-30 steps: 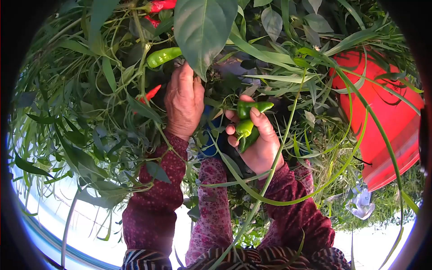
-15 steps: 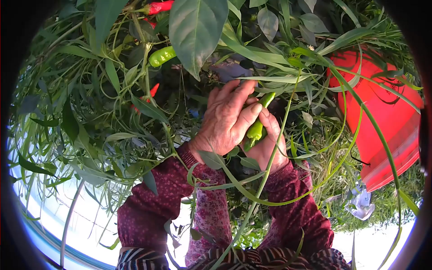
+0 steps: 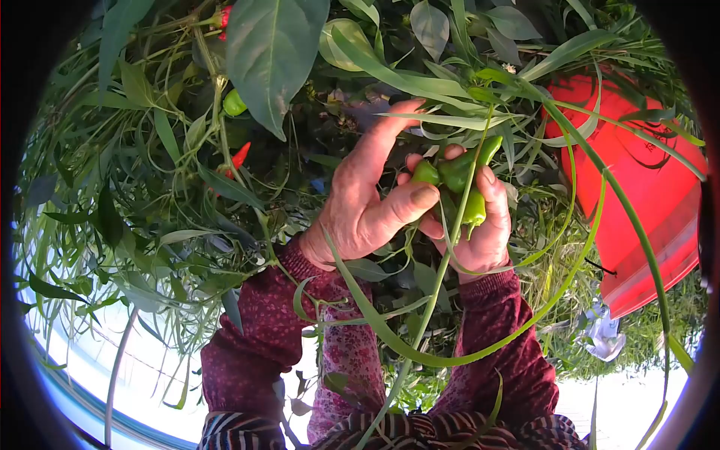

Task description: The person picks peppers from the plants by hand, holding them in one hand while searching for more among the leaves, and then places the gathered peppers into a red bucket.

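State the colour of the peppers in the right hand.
The peppers in the right hand are green, clearest in the head view.

The ground shows at the right and lower right as grass (image 3: 574, 334), green mixed with straw-coloured blades. A red bucket (image 3: 630, 202) sits in it at the right edge, long leaves crossing in front; whether its base touches the soil cannot be seen. Below the bucket, a crumpled whitish scrap (image 3: 604, 336) lies on the grass. The lower right corner is washed out white.
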{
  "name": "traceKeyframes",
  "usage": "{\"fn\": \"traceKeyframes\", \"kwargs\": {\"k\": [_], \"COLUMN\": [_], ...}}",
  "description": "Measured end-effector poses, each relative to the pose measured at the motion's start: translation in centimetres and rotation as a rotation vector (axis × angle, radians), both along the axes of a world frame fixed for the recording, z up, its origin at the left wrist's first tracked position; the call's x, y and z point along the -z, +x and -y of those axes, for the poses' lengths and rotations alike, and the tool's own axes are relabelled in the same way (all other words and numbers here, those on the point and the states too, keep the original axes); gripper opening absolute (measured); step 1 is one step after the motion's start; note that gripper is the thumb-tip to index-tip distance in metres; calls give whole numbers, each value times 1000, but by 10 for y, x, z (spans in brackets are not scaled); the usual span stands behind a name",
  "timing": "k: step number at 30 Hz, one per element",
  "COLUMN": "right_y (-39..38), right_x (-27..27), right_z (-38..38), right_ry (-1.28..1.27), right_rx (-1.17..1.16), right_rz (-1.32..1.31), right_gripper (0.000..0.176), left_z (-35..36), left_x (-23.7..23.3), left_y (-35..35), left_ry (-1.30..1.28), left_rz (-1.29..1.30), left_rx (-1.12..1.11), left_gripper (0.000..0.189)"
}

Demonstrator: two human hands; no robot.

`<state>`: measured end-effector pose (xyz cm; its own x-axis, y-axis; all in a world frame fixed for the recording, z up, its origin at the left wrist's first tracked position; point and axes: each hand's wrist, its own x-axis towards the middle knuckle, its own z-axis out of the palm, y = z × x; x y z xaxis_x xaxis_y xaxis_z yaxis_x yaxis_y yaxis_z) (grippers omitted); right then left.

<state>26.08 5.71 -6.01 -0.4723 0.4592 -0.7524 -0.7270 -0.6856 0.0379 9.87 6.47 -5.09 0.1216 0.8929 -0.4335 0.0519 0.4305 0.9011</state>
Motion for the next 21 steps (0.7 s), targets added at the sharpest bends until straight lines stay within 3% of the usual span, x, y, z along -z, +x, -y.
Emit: {"fn": "traceKeyframes", "kwargs": {"k": [3, 6, 10, 11, 14, 17, 18, 21], "right_y": [4, 15, 21, 22, 24, 18, 13, 11], "right_x": [5, 10, 6, 6, 9, 9, 4, 8], "right_z": [-5, -10, -20, -20, -18, -14, -11, -5], "right_ry": [-63, -101, -56, -49, 88, 133, 40, -25], "right_rx": [219, 381, 450, 490, 468, 438, 442, 426], "right_rz": [79, 105, 89, 77, -17, -144, -113, -202], "right_gripper": [38, 33, 33, 34, 36, 41, 42, 43], "left_z": [5, 22, 66, 74, 73, 72, 71, 118], "left_x": [0, 32, 113, 122, 131, 140, 146, 207], "left_y": [-21, -52, -127, -134, -137, -152, -158, -216], "left_ry": [-190, -324, -341, -342, -684, -901, -999, -1017], "left_rz": [-134, -398, -671, -675, -503, -392, -386, -347], "left_rx": [-125, -277, -393, -393, -715, -736, -717, -805], "left_gripper": [34, 15, 19, 19, 21, 14, 13, 15]}}
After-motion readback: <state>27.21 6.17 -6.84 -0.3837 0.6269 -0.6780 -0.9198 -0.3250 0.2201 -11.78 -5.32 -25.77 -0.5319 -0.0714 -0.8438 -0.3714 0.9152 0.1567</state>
